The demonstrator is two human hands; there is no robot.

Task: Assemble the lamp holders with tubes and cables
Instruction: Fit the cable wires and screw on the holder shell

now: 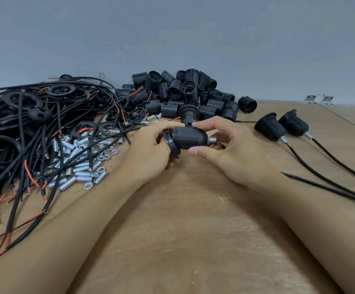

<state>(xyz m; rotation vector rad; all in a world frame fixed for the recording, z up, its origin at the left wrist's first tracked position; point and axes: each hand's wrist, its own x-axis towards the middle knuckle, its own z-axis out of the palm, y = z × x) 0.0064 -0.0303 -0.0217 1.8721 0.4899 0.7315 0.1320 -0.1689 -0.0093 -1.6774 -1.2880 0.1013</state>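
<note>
Both hands grip the lamp holder mid-table: left hand hides its collar end, right hand covers the cable.

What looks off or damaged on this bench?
Nothing looks damaged. The cables lie in a loose tangle at the left, partly over the metal tubes and nuts. Both hands hold one lamp holder; two finished holders lie at the right, cables trailing.
</note>
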